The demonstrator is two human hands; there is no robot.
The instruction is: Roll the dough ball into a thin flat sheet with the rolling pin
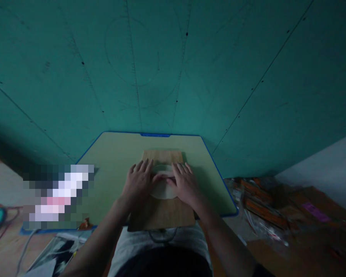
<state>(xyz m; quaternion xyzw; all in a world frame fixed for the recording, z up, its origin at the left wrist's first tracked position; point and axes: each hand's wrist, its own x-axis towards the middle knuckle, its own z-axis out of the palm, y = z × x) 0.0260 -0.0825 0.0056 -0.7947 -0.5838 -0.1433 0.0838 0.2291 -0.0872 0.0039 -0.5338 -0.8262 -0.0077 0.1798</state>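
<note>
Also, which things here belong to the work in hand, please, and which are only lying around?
In use: left hand, right hand, pale round piece, wooden board, blue-edged table.

Apparently just lying about: brown scrap, white cable, cardboard, plastic wrapping.

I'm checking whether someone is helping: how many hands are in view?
2: the left hand at the left of the pale round sheet, the right hand at its right. The pixelated patch could hide more.
</note>
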